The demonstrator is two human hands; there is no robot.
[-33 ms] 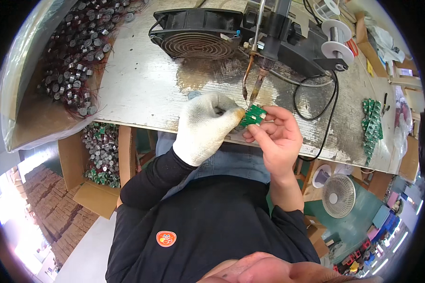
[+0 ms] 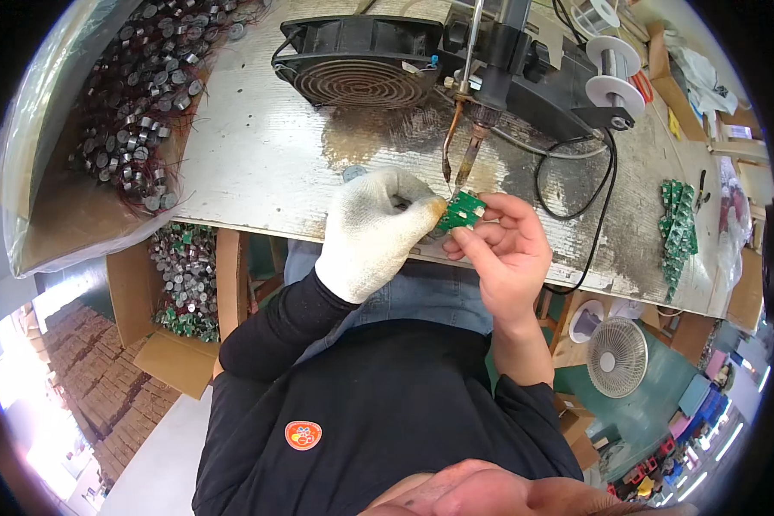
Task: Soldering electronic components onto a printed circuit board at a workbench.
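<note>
My right hand (image 2: 512, 245), bare, holds a small green circuit board (image 2: 463, 211) by its right and lower edges, between thumb and fingers. The gloved left hand (image 2: 378, 219) is closed in a pinch at the board's left edge. Whether its fingertips grip the board itself or something thin against it cannot be made out. Just above the board, a soldering iron (image 2: 469, 159) points down, its tip at or very near the upper edge. A thin solder feed tube (image 2: 448, 150) comes down beside that tip. Partly behind the glove, a small grey disc (image 2: 351, 174) lies on the worktable.
A black fan (image 2: 361, 77) stands at the worktable's (image 2: 241, 163) back. Solder spools (image 2: 615, 69) sit on the stand at right, above a looping black cable (image 2: 611, 185). Stacked green boards (image 2: 678, 228) lie far right. Small wired metal cylinders (image 2: 146, 129) fill the left; a carton (image 2: 228, 275) stands below.
</note>
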